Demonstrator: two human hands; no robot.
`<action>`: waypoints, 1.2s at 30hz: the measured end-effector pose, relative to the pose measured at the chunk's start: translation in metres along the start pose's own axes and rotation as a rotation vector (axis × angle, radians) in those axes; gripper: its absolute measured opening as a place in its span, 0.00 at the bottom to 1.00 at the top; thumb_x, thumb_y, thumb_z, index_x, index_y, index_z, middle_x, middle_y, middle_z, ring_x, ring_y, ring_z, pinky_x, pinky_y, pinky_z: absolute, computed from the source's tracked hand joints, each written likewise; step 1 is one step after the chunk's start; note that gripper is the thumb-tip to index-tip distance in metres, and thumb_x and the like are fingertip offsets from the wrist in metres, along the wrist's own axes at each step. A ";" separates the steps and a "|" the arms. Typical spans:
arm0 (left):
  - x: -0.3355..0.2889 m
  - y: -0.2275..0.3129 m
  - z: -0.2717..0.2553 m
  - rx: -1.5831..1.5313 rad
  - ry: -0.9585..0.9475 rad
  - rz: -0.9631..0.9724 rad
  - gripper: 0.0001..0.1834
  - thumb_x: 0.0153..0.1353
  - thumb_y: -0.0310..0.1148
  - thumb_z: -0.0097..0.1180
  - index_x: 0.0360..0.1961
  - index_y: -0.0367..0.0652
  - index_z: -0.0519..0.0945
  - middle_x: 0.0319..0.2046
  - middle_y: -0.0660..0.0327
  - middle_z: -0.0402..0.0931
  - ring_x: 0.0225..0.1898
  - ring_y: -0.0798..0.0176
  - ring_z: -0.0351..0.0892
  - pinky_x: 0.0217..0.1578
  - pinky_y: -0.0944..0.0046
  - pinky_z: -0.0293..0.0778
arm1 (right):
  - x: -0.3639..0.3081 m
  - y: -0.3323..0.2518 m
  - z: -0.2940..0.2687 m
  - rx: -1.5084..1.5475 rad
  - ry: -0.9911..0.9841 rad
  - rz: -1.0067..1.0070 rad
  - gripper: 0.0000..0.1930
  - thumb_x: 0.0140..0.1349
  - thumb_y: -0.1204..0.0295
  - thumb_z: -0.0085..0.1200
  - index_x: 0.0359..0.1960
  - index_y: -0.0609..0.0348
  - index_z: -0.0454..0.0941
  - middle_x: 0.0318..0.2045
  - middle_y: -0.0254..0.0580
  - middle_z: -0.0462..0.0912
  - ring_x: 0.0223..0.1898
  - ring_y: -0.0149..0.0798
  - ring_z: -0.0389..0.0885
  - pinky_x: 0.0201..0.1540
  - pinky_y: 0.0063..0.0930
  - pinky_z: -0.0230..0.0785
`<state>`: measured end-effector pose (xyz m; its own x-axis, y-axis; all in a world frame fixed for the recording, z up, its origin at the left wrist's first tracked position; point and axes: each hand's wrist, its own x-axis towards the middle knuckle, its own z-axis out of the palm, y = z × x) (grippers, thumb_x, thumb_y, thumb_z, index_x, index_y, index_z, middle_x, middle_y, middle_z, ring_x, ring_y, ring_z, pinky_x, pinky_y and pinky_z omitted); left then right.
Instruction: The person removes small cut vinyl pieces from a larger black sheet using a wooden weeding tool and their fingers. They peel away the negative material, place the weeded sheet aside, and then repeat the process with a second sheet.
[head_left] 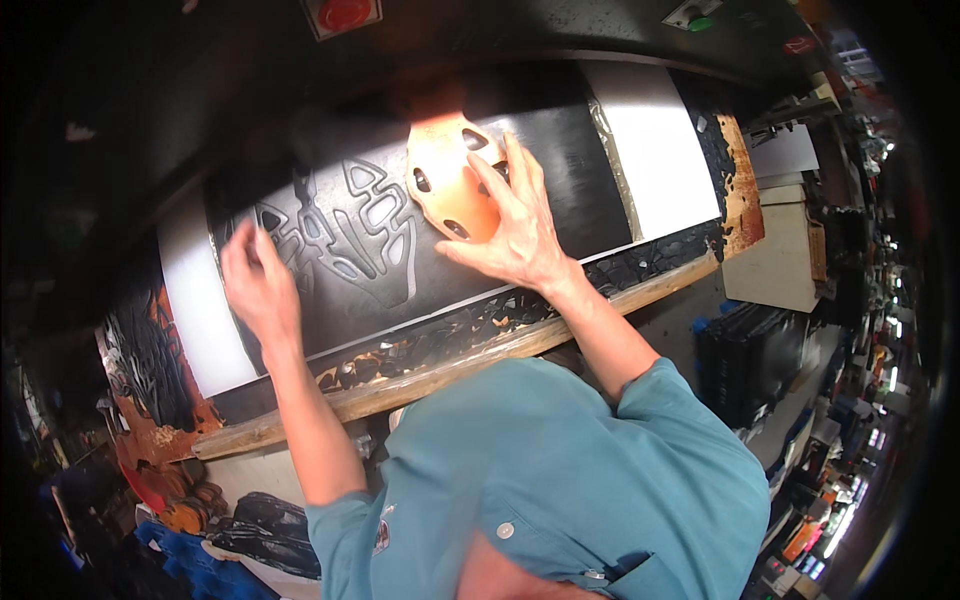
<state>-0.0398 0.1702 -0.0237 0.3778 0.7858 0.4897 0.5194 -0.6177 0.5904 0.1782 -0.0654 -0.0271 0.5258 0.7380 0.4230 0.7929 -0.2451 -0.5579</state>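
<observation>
A black sheet point(330, 310) lies across the work surface, with cut or pressed outlines point(380, 215) of a branching shape left of its middle. On the sheet rests an orange cutting die point(432, 205), a plate with several dark openings; its far end is washed out by bright light. My right hand point(520, 225) grips this die from the right, thumb at its near edge and fingers across its right side. Over the sheet's left end is my left hand point(262, 285), fingers bent and blurred by motion. Whether it holds anything I cannot make out.
White boards point(655, 140) flank the black sheet; black scraps point(400, 355) lie along its near side, behind a wooden rail point(460, 350). A dark machine body overhangs the far side, with a red button point(343, 12) and a green button point(699, 23). A pale box point(770, 250) stands right.
</observation>
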 end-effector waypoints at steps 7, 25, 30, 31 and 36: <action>-0.164 0.091 -0.040 -0.486 -0.361 0.049 0.02 0.65 0.22 0.63 0.34 0.37 0.84 0.31 0.55 0.84 0.31 0.56 0.83 0.35 0.57 0.77 | -0.027 0.004 0.003 0.181 0.238 0.016 0.40 0.51 0.64 0.78 0.65 0.68 0.75 0.69 0.59 0.72 0.68 0.57 0.71 0.71 0.46 0.66; -0.193 0.057 -0.020 0.041 -0.129 0.327 0.10 0.66 0.27 0.65 0.29 0.38 0.77 0.28 0.52 0.79 0.30 0.44 0.78 0.35 0.48 0.75 | -0.039 0.124 -0.193 -0.015 0.738 0.075 0.11 0.72 0.68 0.60 0.35 0.65 0.80 0.27 0.47 0.83 0.26 0.42 0.80 0.34 0.37 0.73; -0.193 0.062 -0.017 0.014 -0.096 0.276 0.12 0.67 0.32 0.66 0.27 0.41 0.79 0.26 0.56 0.79 0.29 0.50 0.80 0.35 0.52 0.76 | -0.115 0.110 -0.145 0.232 0.680 0.272 0.11 0.69 0.68 0.64 0.32 0.63 0.82 0.22 0.39 0.81 0.25 0.28 0.78 0.32 0.30 0.71; -0.192 0.064 -0.018 0.033 -0.098 0.280 0.12 0.67 0.32 0.66 0.27 0.41 0.79 0.25 0.56 0.79 0.29 0.50 0.80 0.35 0.52 0.76 | -0.125 0.105 -0.128 0.248 0.654 0.290 0.10 0.67 0.69 0.65 0.30 0.61 0.82 0.21 0.38 0.80 0.24 0.31 0.78 0.32 0.31 0.71; -0.190 0.068 -0.020 0.042 -0.109 0.243 0.13 0.67 0.32 0.66 0.26 0.40 0.79 0.24 0.55 0.78 0.28 0.50 0.79 0.33 0.53 0.75 | -0.143 0.102 -0.096 -0.193 0.452 0.058 0.08 0.60 0.72 0.67 0.25 0.52 0.79 0.20 0.33 0.77 0.26 0.43 0.79 0.37 0.37 0.69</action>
<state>-0.0915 -0.0218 -0.0637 0.5741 0.6150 0.5405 0.4342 -0.7884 0.4359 0.2136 -0.2561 -0.0756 0.6182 0.3831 0.6864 0.7782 -0.4215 -0.4656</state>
